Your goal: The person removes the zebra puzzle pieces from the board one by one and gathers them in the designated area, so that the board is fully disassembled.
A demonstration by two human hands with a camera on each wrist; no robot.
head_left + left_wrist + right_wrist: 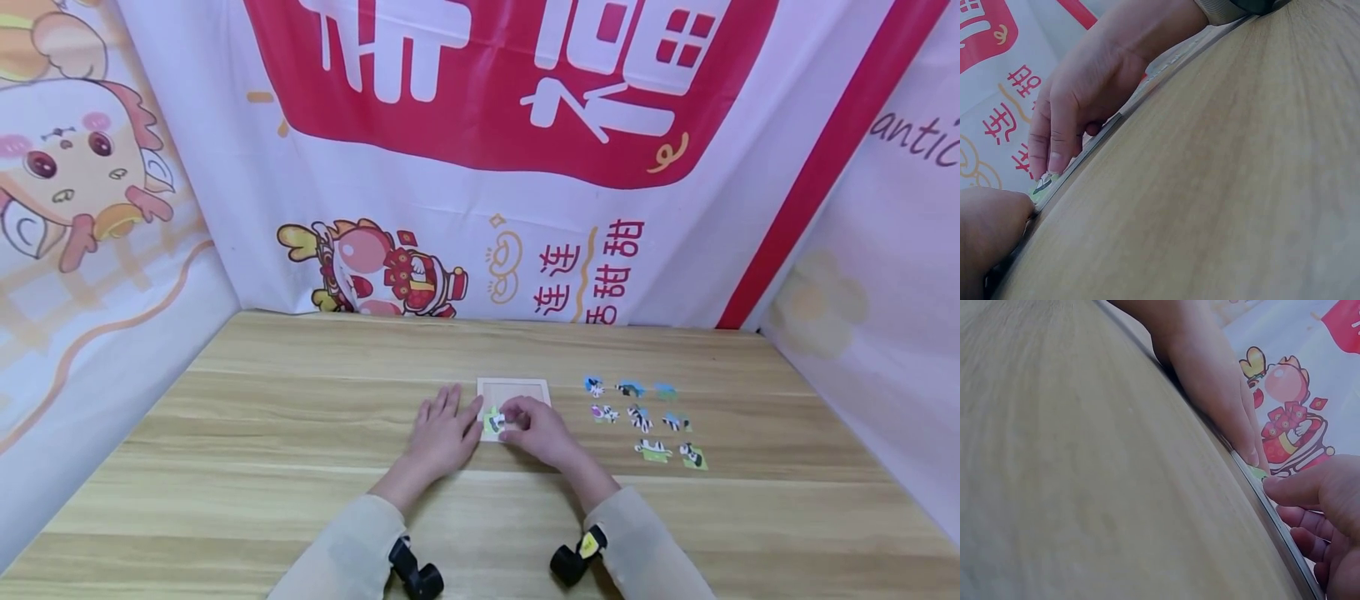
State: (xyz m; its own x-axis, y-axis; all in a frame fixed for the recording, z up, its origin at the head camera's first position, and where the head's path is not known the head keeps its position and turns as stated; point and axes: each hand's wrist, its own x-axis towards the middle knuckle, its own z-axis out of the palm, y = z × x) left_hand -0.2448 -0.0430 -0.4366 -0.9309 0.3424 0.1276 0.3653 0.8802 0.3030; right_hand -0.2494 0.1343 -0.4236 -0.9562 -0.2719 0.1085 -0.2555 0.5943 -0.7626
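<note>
A small square puzzle tray (513, 383) with a pale raised rim lies on the table, between my two hands. My left hand (442, 433) rests flat at the tray's left edge with fingers straight, its thumb side close to the rim. Inside the tray's lower left corner is a green, white and black puzzle piece (492, 421). My right hand (540, 429) reaches over the tray with curled fingers, thumb and forefinger pinching this piece at its right side. In the left wrist view, fingertips (1054, 164) of the right hand sit on the piece, partly hiding it.
Right of the tray, several loose puzzle pieces (641, 419) lie spread in rows on the wooden table (300, 500). A printed cloth (450, 192) hangs behind the table, and more cloth closes off both sides.
</note>
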